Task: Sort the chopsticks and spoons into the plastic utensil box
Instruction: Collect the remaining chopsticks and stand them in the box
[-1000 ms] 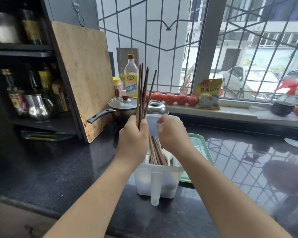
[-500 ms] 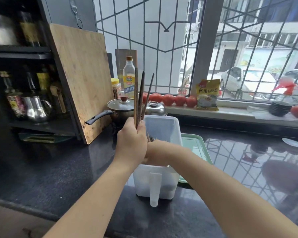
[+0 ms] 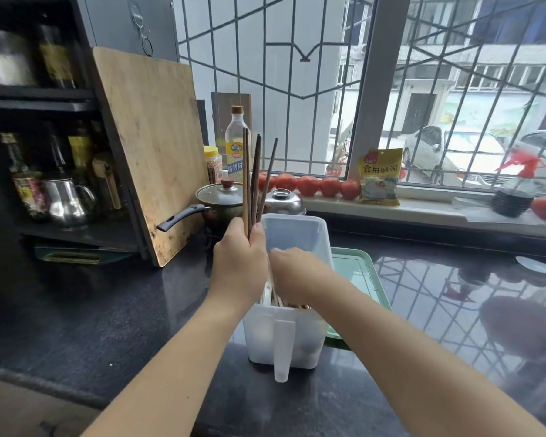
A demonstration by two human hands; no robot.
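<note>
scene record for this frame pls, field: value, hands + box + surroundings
left hand: grip on a bundle of chopsticks, held upright above the box
right hand: reaching down into the box; fingers hidden, grip unclear
utensil box: white translucent plastic, lid open, on the dark counter
box contents: more chopstick ends visible; spoons not discernible
green tray: behind and right of the box
cutting board: leaning against the shelf, left
windowsill: tomatoes, yellow packet
</note>
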